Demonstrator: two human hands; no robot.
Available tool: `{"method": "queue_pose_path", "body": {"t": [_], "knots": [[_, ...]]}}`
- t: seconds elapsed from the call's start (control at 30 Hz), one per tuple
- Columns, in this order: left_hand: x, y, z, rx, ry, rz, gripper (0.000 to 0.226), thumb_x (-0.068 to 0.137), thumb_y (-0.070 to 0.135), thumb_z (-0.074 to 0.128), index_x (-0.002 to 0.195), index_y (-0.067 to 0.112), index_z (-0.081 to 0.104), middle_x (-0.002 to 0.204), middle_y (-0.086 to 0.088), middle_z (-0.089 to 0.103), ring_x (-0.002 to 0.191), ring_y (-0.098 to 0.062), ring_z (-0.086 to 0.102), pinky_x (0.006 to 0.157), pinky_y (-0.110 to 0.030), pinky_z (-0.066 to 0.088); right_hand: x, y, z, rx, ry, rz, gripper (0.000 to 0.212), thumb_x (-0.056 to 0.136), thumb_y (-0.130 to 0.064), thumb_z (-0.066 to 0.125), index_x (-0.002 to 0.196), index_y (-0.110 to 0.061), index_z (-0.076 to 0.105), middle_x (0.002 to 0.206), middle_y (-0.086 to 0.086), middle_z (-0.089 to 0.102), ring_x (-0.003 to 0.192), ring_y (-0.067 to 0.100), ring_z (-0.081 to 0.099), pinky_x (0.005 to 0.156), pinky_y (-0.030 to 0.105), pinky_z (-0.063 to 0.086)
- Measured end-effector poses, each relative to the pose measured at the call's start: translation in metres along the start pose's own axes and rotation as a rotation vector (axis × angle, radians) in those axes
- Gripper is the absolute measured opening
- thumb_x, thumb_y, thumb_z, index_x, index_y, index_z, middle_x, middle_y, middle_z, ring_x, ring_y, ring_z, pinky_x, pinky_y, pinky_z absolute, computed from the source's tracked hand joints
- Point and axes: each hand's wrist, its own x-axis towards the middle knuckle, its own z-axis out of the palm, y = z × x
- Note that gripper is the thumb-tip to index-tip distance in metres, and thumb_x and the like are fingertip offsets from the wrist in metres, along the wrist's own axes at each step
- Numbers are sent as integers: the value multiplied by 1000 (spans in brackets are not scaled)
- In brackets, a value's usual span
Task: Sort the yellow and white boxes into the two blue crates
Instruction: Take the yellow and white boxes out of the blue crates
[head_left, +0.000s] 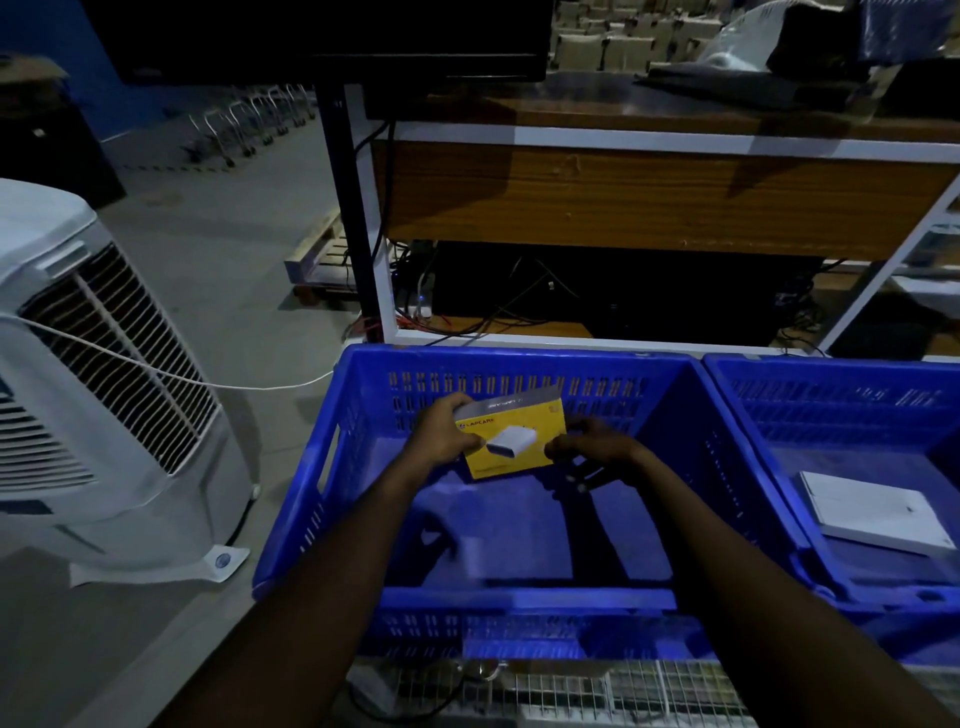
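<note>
You have the yellow box (511, 440) tilted inside the left crate (322, 457), your left hand (441, 431) closed on its 9 o'clock edge, your right hand (592, 452) pinching the 3 o'clock edge. 1 white box (878, 512) lies in the right crate (831, 384). The yellow box is not yet set down, so sorting looks barely begun.

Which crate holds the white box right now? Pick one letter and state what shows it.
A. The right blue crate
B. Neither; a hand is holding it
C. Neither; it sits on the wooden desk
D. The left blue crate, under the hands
A: the white box lies flat on the floor of the right blue crate, while both hands hold the yellow box over the left blue crate.
</note>
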Motion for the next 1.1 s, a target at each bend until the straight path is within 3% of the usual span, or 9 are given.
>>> {"method": "queue_pose_path", "body": {"t": [0.13, 0.27, 0.33, 0.5, 0.63, 0.8, 0.93, 1.03, 1.1], "knots": [[1, -9, 4, 41, 147, -58, 52, 65, 15, 79, 113, 24, 63, 121, -9, 48, 96, -23, 54, 83, -28, 46, 1, -14, 9, 5, -20, 13, 14, 85, -30, 71, 93, -23, 62, 99, 4, 66, 91, 34, 66, 79, 45, 59], [-3, -15, 3, 84, 197, -41, 48, 75, 11, 79, 121, 15, 63, 116, -6, 65, 107, -24, 61, 84, -28, 45, 9, -27, 20, 12, -11, 49, 12, 86, -28, 70, 85, -18, 64, 99, 10, 67, 85, 32, 63, 74, 43, 57], [-4, -17, 2, 75, 210, -53, 49, 77, 14, 79, 123, 15, 62, 117, -7, 66, 109, -26, 61, 88, -30, 47, 16, -28, 26, 16, -21, 65, 16, 87, -27, 68, 90, -11, 67, 101, 18, 67, 76, 29, 62, 62, 35, 56], [-3, -17, 1, -60, 237, -60, 50, 78, 18, 75, 126, 20, 60, 119, -4, 67, 110, -24, 61, 94, -35, 51, 24, -23, 47, 157, -9, -17, 20, 94, -15, 57, 86, 2, 65, 60, 14, 61, 40, 19, 55, 41, 28, 49], [-2, -14, 3, -55, 139, -37, 68, 78, 8, 76, 137, 16, 45, 105, -9, 67, 95, -23, 63, 74, -25, 51, 31, -21, 53, 262, 11, -14, 29, 95, -26, 58, 76, -5, 56, 57, 12, 50, 42, 23, 50, 43, 33, 50], [-3, -15, 6, 25, 58, -33, 28, 77, 1, 64, 92, 15, 45, 81, -4, 54, 66, -15, 50, 51, -23, 40, 39, -23, 52, 252, 105, -98, 33, 101, -18, 46, 76, -2, 60, 55, 6, 54, 39, 7, 51, 37, 17, 39], [-2, -16, 7, 148, -51, 1, 20, 76, 1, 63, 93, 9, 67, 98, -13, 71, 87, -25, 68, 74, -33, 57, 43, -22, 51, 71, 156, -56, 24, 90, -20, 56, 82, -7, 74, 69, 8, 62, 55, 13, 53, 51, 20, 39], [-1, -16, 6, 223, -143, -21, 37, 78, 1, 62, 115, 1, 68, 117, -13, 68, 107, -25, 64, 87, -29, 52, 42, -28, 50, 103, 178, -45, 25, 90, -22, 53, 85, -9, 74, 79, 12, 64, 60, 17, 56, 52, 21, 40], [-3, -16, 5, 245, -168, -37, 48, 79, 2, 60, 127, 1, 62, 131, -12, 62, 122, -25, 58, 96, -31, 49, 35, -32, 50, 247, 56, -12, 26, 92, -23, 49, 77, -10, 66, 70, 13, 55, 54, 22, 50, 48, 23, 40]]}}
